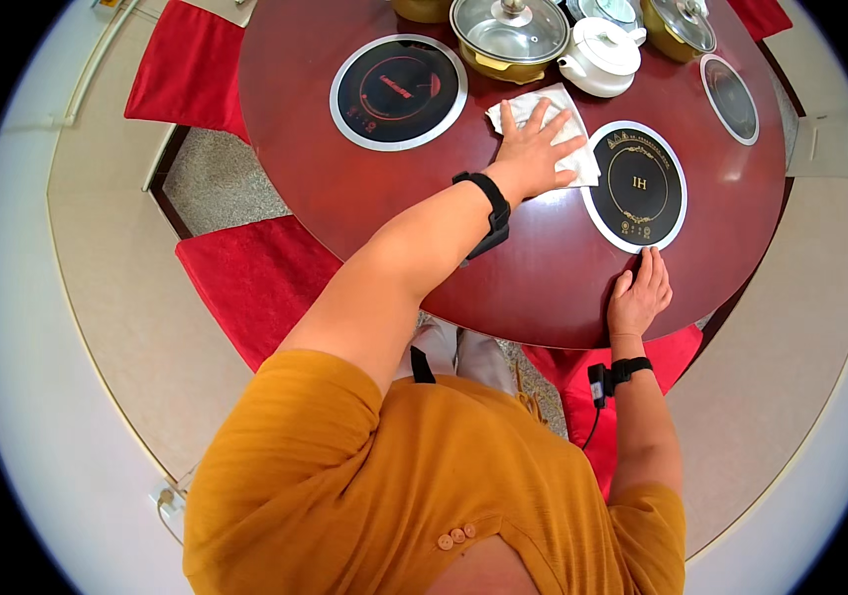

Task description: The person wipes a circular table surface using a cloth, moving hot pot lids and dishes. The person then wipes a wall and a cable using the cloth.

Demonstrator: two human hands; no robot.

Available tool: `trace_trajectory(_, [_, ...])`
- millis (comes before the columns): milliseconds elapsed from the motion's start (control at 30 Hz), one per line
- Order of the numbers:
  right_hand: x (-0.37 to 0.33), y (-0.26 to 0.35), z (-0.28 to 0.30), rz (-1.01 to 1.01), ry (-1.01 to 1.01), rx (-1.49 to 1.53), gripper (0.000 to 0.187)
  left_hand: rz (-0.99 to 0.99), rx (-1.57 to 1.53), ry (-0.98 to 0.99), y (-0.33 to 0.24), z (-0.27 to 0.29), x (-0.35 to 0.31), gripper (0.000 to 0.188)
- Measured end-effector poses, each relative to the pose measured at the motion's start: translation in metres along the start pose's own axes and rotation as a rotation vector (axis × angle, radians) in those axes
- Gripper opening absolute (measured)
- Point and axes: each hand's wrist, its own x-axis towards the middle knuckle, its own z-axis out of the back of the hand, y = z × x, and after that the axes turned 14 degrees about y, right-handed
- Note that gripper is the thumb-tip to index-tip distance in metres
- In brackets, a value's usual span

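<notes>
My left hand [536, 151] lies with spread fingers on a folded white cloth [583, 169], pressing it flat against the dark red round table [513, 238]. The cloth reaches the rim of a black round induction cooktop [636, 186] set into the tabletop. My right hand [642, 295] rests near the table's front edge, fingers stretched out and nothing held. Its fingertips touch or nearly touch the near rim of that same cooktop. Just beyond the cloth stand a white teapot [604, 59] and a yellow-brown pot with a glass lid [511, 40].
Another cooktop [399, 91] lies at the left, and one more [730, 99] at the right. A second lidded pot [679, 25] stands at the far right. Red-covered chairs [260, 283] surround the table; one red seat [582, 382] is close by my right arm.
</notes>
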Motion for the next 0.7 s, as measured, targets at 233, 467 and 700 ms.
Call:
trace_trajectory(233, [0.003, 0.009, -0.006, -0.010, -0.045, 0.033, 0.047, -0.209, 0.036, -0.076, 0.056, -0.003, -0.082, 0.059])
trace_trajectory(467, [0.005, 0.017, -0.002, -0.004, -0.042, 0.041, 0.047, 0.210, 0.066, -0.062, 0.044, -0.004, -0.094, 0.057])
trace_trajectory(700, [-0.005, 0.011, -0.008, 0.004, -0.039, 0.034, 0.045, -0.422, 0.006, 0.038, -0.067, -0.037, -0.103, 0.063])
